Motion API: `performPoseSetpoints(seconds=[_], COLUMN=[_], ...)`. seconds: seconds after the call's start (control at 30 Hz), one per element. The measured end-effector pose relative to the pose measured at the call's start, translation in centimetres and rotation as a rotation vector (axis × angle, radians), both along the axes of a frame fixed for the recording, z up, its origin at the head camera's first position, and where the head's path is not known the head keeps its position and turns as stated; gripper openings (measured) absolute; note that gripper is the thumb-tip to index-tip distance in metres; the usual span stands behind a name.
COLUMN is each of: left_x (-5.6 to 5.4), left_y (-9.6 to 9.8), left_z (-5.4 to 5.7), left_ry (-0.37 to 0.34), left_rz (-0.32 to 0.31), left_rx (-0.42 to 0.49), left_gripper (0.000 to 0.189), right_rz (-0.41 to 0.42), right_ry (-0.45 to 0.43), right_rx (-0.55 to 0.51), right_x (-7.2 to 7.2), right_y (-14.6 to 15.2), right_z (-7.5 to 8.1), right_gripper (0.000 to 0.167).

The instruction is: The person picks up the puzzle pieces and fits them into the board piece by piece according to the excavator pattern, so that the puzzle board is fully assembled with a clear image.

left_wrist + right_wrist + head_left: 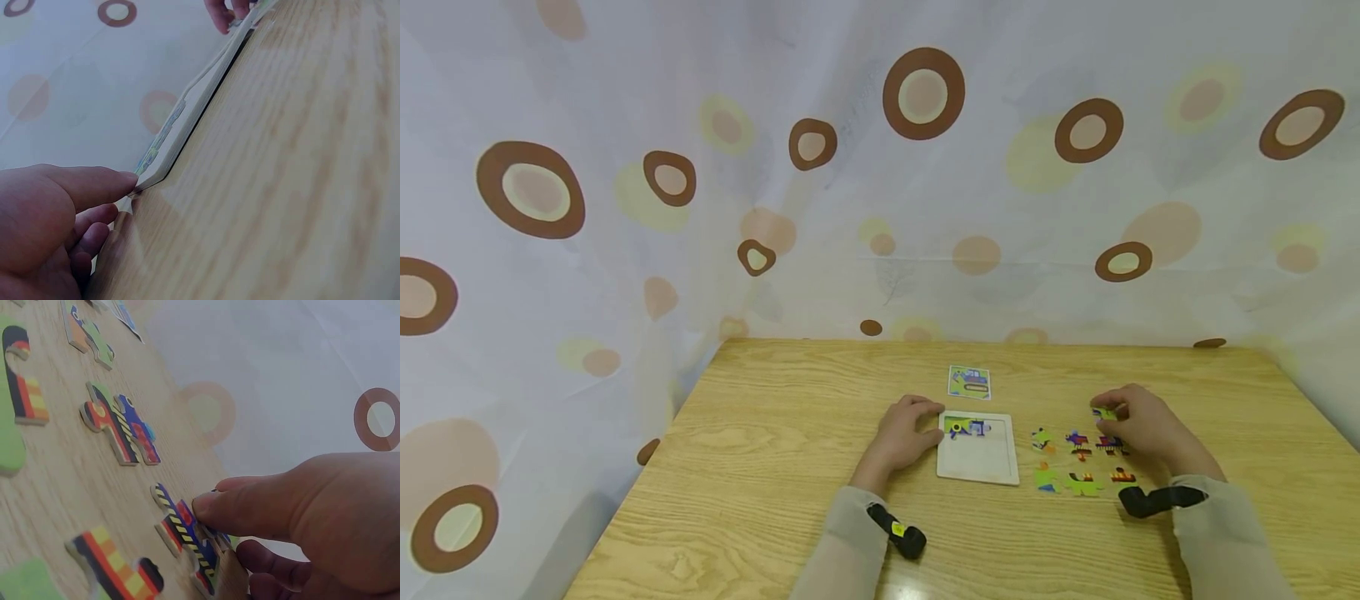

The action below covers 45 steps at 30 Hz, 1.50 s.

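Several loose pieces (1084, 486) lay right of the tray (977, 461), where the right hand (1146, 425) pinched a puzzle piece (1103, 413), partly hidden by its grasp; the left hand (904, 433), spread, touched the tray's left edge.

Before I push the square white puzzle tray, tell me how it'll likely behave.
The square white puzzle tray is probably stiff, given its straight raised rim. Lying low on the light wooden table, it should slide rather than tip.

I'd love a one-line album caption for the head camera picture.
Left hand touching the pale tray, right hand pinching a puzzle piece, a picture card beyond the tray.
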<state>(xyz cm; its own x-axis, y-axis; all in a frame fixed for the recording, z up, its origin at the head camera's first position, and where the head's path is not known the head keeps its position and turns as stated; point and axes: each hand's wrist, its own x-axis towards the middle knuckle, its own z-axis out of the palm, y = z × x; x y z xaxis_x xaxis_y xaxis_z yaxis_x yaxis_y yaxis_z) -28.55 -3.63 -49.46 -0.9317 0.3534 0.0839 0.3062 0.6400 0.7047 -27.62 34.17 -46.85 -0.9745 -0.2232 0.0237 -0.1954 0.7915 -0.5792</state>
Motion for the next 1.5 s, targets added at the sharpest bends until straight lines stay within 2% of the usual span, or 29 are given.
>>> performPoseSetpoints(seconds=[0.37, 0.73, 1.23, 1.5], left_x=[-0.1, 0.0, -0.2, -0.3], left_y=[-0.1, -0.1, -0.1, -0.1], left_z=[-0.2, -0.1, -0.3, -0.3], left_ry=[0.007, -0.005, 0.003, 0.004], left_rz=[-0.007, 0.0, 0.002, -0.001], left_rx=[-0.005, 0.008, -0.001, -0.009], left_gripper=[0.038, 0.037, 0.037, 0.037], right_rz=[-0.036, -0.061, -0.033, 0.039], right_ry=[0.015, 0.016, 0.021, 0.039], right_rx=[0.008, -0.038, -0.108, -0.13], right_x=[0.0, -0.1, 0.1, 0.2], right_y=[-0.1, 0.0, -0.9, -1.3], right_z=[0.1, 0.2, 1.2, 1.3], right_gripper=[0.031, 0.031, 0.039, 0.043])
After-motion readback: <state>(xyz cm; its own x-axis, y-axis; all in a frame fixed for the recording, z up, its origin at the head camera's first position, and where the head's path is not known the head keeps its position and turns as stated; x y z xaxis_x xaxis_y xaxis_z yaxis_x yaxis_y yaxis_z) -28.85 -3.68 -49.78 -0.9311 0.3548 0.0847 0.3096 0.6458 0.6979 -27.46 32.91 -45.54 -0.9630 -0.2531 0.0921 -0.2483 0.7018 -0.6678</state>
